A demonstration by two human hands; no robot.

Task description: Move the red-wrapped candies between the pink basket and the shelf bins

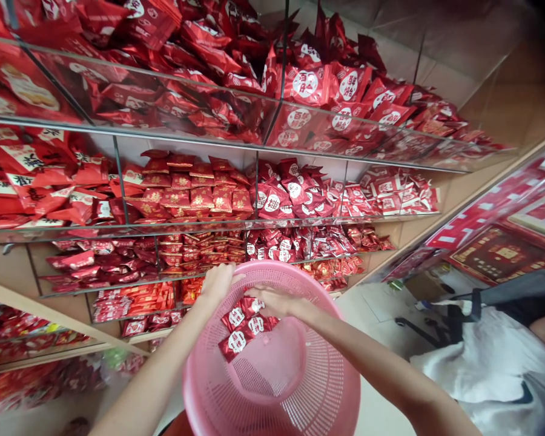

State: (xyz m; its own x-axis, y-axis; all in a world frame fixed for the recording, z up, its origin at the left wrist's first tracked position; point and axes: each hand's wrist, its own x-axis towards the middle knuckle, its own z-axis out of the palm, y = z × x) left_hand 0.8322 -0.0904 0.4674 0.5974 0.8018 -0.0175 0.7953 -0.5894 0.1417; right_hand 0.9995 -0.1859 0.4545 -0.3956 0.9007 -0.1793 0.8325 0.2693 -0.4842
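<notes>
A pink perforated plastic basket (272, 363) hangs in front of me, tilted toward my view. My left hand (218, 284) is at its far left rim, fingers hooked over the edge. My right hand (272, 301) lies palm down inside the rim, just above a small heap of red foil packets (244, 327) with white round labels. The packets rest on the basket's inner wall, and the hand hides their upper edge. I cannot tell whether that hand holds a packet.
Tiered transparent shelves (236, 224) ahead are heaped with red packets of several designs. A red framed panel (504, 254) stands at the right. Lower right, a white cloth (485, 369) lies over a dark chair. A pale tiled floor (381, 315) shows beneath the basket.
</notes>
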